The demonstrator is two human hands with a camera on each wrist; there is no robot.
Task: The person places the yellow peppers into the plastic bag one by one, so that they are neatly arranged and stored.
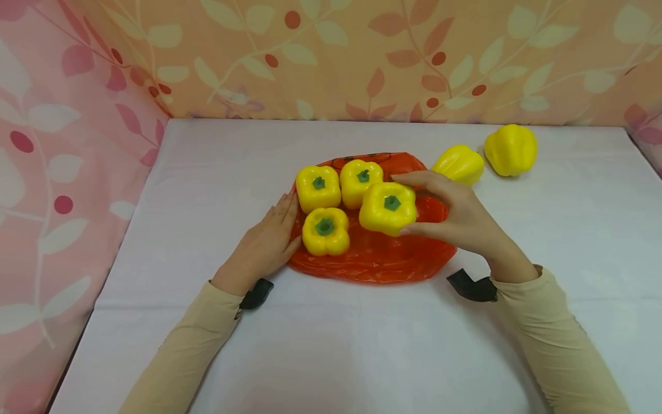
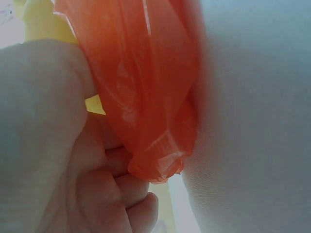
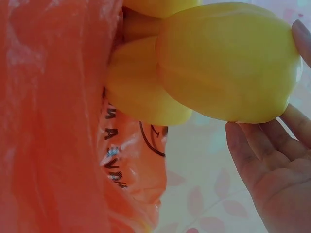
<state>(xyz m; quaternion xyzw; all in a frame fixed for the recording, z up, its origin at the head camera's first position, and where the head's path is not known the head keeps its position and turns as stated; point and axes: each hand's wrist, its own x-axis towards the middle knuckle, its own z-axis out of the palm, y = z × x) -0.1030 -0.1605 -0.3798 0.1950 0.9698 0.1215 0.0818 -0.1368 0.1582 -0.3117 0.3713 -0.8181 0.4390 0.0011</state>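
A red plastic bag lies on the table with its mouth spread wide. Inside it stand yellow bell peppers, one at the back left, one at the back and one at the front left, green stems up. My right hand grips another yellow bell pepper between thumb and fingers above the bag, also seen as the held pepper in the right wrist view. My left hand rests along the bag's left side, its fingers extended and touching the plastic.
Two more yellow bell peppers lie right of the bag toward the back, one on its side and one near the table's rear edge. Behind the white table hangs a leaf-patterned cloth. Dark straps show at both wrists.
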